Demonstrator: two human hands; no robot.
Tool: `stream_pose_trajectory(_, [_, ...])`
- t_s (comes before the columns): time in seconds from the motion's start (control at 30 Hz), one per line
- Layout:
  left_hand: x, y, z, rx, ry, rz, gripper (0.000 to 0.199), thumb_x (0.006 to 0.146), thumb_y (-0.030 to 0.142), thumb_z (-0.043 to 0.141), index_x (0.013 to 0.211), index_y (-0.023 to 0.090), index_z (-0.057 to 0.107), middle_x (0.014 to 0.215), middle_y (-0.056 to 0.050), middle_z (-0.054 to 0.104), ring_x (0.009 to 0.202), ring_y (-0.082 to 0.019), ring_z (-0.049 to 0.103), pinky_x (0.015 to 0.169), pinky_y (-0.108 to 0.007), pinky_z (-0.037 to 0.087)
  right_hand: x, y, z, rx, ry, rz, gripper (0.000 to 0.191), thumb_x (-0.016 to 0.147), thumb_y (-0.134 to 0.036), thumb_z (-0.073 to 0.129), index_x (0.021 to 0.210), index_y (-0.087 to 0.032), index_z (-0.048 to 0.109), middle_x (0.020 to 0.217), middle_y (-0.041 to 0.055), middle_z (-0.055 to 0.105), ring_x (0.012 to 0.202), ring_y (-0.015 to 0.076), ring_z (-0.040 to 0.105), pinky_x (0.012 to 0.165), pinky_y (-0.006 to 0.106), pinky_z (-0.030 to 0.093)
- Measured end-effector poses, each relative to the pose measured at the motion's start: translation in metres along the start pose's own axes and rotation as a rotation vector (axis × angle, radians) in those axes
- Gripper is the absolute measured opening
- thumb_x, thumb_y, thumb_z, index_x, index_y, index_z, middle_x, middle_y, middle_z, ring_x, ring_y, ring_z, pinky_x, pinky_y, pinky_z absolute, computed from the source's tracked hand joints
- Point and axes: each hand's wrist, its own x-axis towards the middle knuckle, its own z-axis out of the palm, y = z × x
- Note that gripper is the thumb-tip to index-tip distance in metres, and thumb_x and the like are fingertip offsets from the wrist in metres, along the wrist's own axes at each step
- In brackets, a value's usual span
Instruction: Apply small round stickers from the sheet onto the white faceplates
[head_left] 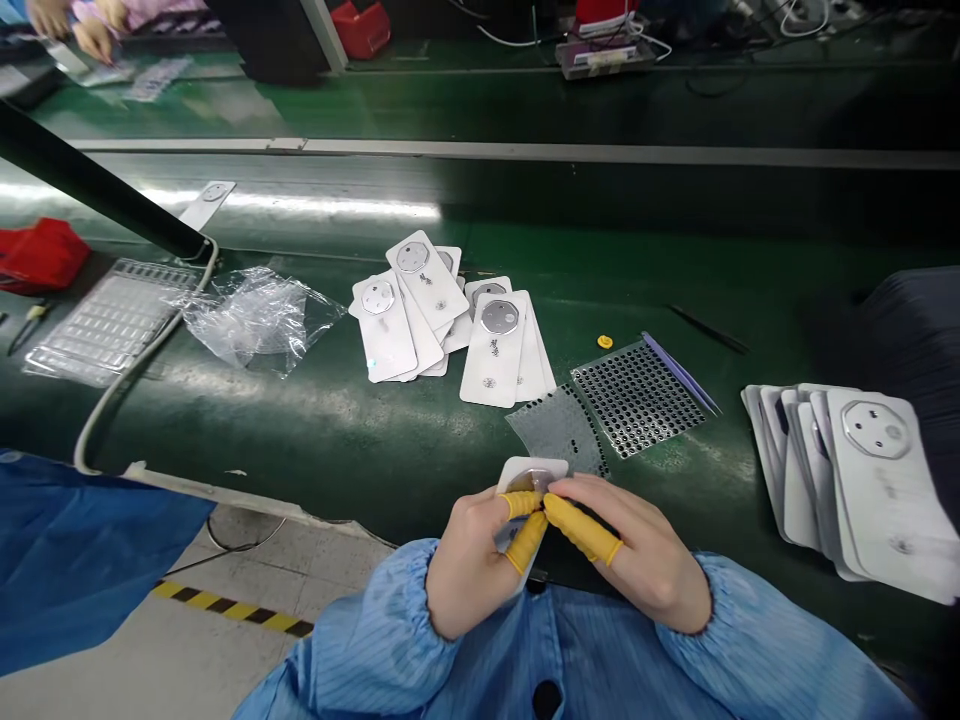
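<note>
Close to my body at the bench edge, a white panel [531, 466] with a grey octagonal area is between my hands. My left hand [480, 555], with yellow finger covers, is closed on this panel. Opposite it, my right hand [630, 545] has its fingers pinched together over the panel's face, meeting the left fingertips; anything in that pinch is too small to make out. Just beyond lie a translucent sheet [559, 430] and a sheet of black dots [637, 398]. Purple tweezers [679, 372] rest along the dotted sheet's edge, and a small yellow piece [604, 342] lies near it.
White panels [491, 355] lie overlapped mid-bench, with a stack [877, 490] at right. Dark tweezers [707, 329] lie behind. Clear plastic [259, 315], trays [112, 320], a red bin [41, 255] and a black post [97, 180] are left. Another person's hands [94, 35] show top left.
</note>
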Motion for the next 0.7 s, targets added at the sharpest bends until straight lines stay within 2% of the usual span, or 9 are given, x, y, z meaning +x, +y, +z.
stream_pose_trajectory(0.1, [0.001,-0.004,0.004,0.069,-0.014,0.016,0.019,0.080,0.012,0.059,0.094,0.016,0.071,0.087,-0.008,0.073,0.081,-0.021,0.070,0.074,-0.029,0.056,0.000,0.003,0.000,-0.114,0.001,-0.131,0.037,0.092,-0.008,0.034,0.124,-0.010,0.051,0.108,0.0139,0.067,0.103,0.0215,0.064,0.089,0.034,0.057])
stream_pose_trajectory(0.17, [0.002,-0.006,0.005,0.098,-0.012,0.035,0.019,0.079,0.010,0.057,0.093,0.015,0.071,0.088,-0.008,0.073,0.082,-0.022,0.070,0.073,-0.030,0.056,0.000,0.006,0.003,-0.121,0.006,-0.142,0.037,0.092,-0.007,0.034,0.126,-0.008,0.049,0.108,0.0157,0.067,0.104,0.0216,0.064,0.088,0.033,0.057])
stream_pose_trajectory(0.3, [0.005,-0.008,0.006,0.193,-0.019,0.077,0.018,0.081,0.011,0.053,0.087,0.013,0.071,0.081,-0.009,0.072,0.072,-0.021,0.069,0.064,-0.028,0.055,0.001,0.014,0.013,0.009,0.031,-0.082,0.033,0.091,-0.008,0.043,0.123,-0.011,0.051,0.108,0.0146,0.065,0.099,0.0196,0.064,0.082,0.030,0.058])
stream_pose_trajectory(0.37, [0.006,-0.009,0.005,0.225,-0.058,0.067,0.019,0.081,0.013,0.052,0.085,0.012,0.071,0.078,-0.010,0.071,0.068,-0.021,0.068,0.060,-0.028,0.054,0.004,0.017,0.019,0.128,0.074,-0.016,0.026,0.089,-0.009,0.049,0.113,-0.015,0.058,0.103,0.0111,0.066,0.093,0.0175,0.065,0.078,0.028,0.058])
stream_pose_trajectory(0.43, [0.009,-0.011,0.000,0.210,-0.117,0.033,0.019,0.082,0.014,0.053,0.088,0.013,0.071,0.081,-0.010,0.072,0.071,-0.022,0.069,0.063,-0.029,0.055,0.005,0.020,0.024,0.220,0.139,0.091,0.018,0.087,-0.011,0.054,0.102,-0.018,0.061,0.096,0.0081,0.066,0.087,0.0160,0.065,0.074,0.027,0.058])
stream_pose_trajectory(0.5, [0.010,-0.017,-0.011,0.157,-0.157,-0.016,0.020,0.082,0.016,0.056,0.094,0.014,0.071,0.089,-0.010,0.073,0.080,-0.023,0.070,0.072,-0.031,0.056,0.006,0.023,0.029,0.251,0.192,0.192,0.011,0.087,-0.013,0.055,0.095,-0.018,0.062,0.091,0.0070,0.065,0.082,0.0154,0.065,0.069,0.026,0.057])
stream_pose_trajectory(0.57, [0.008,-0.024,-0.030,0.069,-0.155,-0.064,0.026,0.081,0.019,0.059,0.106,0.015,0.068,0.103,-0.011,0.072,0.095,-0.026,0.068,0.085,-0.035,0.054,0.006,0.024,0.032,0.243,0.204,0.212,0.008,0.087,-0.015,0.056,0.091,-0.018,0.062,0.089,0.0071,0.066,0.080,0.0155,0.065,0.067,0.026,0.057])
stream_pose_trajectory(0.63, [0.001,-0.029,-0.052,-0.035,-0.062,-0.119,0.039,0.083,0.021,0.060,0.121,0.014,0.059,0.120,-0.014,0.065,0.110,-0.028,0.062,0.092,-0.037,0.052,0.006,0.024,0.034,0.251,0.181,0.198,0.008,0.087,-0.015,0.056,0.090,-0.018,0.064,0.088,0.0068,0.067,0.079,0.0156,0.065,0.068,0.026,0.057])
stream_pose_trajectory(0.7, [-0.009,-0.028,-0.070,-0.158,0.089,-0.188,0.057,0.086,0.023,0.057,0.140,0.017,0.038,0.124,-0.015,0.062,0.109,-0.027,0.063,0.088,-0.036,0.055,0.007,0.023,0.034,0.248,0.145,0.153,0.010,0.087,-0.015,0.056,0.093,-0.018,0.064,0.089,0.0068,0.067,0.080,0.0157,0.066,0.071,0.025,0.057])
